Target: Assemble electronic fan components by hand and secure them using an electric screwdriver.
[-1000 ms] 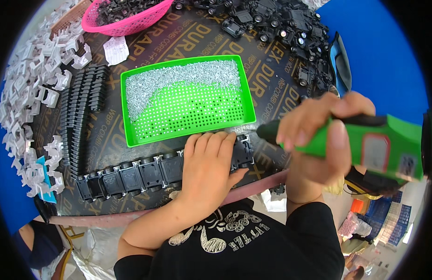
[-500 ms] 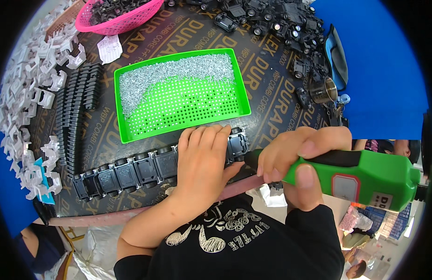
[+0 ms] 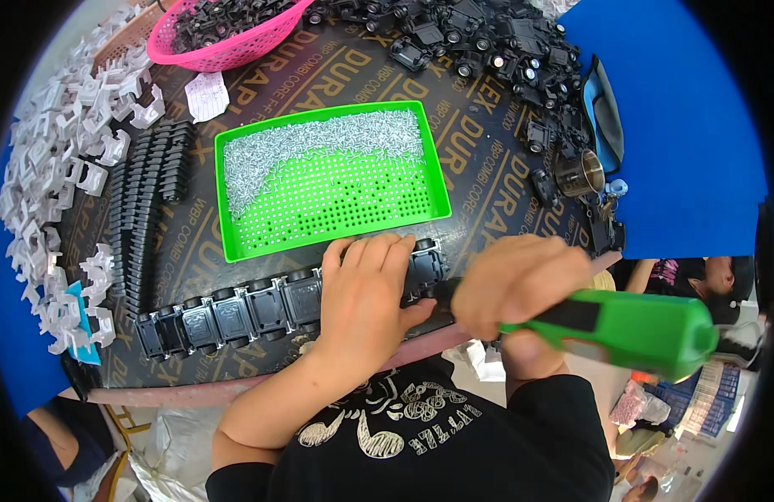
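While the left hand (image 3: 362, 289) clasps a row of black chassis (image 3: 253, 308), fingers together over the far edge, thumb nearside, the right hand (image 3: 521, 284) grips a green power tool (image 3: 650, 335), nose near the row's right end. Row lies on dark tabletop (image 3: 479, 184), between green tray of screws (image 3: 337, 237) and person (image 3: 496, 448).

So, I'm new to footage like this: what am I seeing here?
No robot here: a person works bare-handed, seen from a wide fisheye camera worn on the head and looking down, so straight edges bend. The left hand lies over a row of black wheeled parts; the right hand grips a green tool, blurred, near the row's right end. Beyond the row, on the dark tabletop, a green tray holds many small silver pieces. White plastic parts lie at left; a pink basket stands farther back.
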`<state>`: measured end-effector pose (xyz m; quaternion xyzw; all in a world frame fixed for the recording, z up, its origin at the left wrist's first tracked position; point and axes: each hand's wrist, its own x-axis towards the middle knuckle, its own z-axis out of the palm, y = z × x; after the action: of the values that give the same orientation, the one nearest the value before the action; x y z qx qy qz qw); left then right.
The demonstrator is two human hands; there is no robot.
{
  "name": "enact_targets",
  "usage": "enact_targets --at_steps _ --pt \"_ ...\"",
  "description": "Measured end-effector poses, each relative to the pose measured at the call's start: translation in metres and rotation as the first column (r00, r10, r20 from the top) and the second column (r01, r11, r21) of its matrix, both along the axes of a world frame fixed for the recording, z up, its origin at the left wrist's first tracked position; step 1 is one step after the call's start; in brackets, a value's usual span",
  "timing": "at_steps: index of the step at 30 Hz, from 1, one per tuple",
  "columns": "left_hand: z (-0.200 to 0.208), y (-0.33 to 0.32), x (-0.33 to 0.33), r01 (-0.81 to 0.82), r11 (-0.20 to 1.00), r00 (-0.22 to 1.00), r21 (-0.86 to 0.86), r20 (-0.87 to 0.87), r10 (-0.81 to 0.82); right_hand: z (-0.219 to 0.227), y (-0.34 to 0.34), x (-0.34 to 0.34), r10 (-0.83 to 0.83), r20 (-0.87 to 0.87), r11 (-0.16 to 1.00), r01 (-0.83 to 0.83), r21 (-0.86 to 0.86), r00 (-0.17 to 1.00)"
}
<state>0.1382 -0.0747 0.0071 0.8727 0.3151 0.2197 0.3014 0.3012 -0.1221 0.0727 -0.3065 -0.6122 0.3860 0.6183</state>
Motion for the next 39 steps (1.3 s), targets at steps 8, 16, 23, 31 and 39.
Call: enact_targets --at_steps 8,16,23,31,39 --pt "0.015 -0.002 0.001 -0.066 0.998 0.994 -0.013 0.089 0.067 0.018 -0.010 0.015 0.035 0.039 0.970 -0.044 0.237 0.999" --pt "0.005 0.004 0.004 0.104 0.985 0.949 0.140 0.284 -0.140 0.018 -0.013 0.011 -0.038 -0.114 0.987 0.055 0.150 0.993" --pt "0.002 0.004 0.003 0.033 0.994 0.953 0.100 0.296 -0.061 0.026 -0.020 0.015 -0.051 -0.089 0.973 0.069 0.221 0.995" --pt "0.003 0.002 0.004 0.029 0.999 0.951 0.040 0.305 -0.039 0.028 -0.026 0.011 -0.113 -0.055 0.971 0.122 0.205 0.992" --pt "0.011 -0.001 0.005 -0.049 0.999 0.996 -0.010 0.076 0.049 0.028 -0.030 -0.001 -0.219 0.046 0.974 0.215 0.076 0.975"
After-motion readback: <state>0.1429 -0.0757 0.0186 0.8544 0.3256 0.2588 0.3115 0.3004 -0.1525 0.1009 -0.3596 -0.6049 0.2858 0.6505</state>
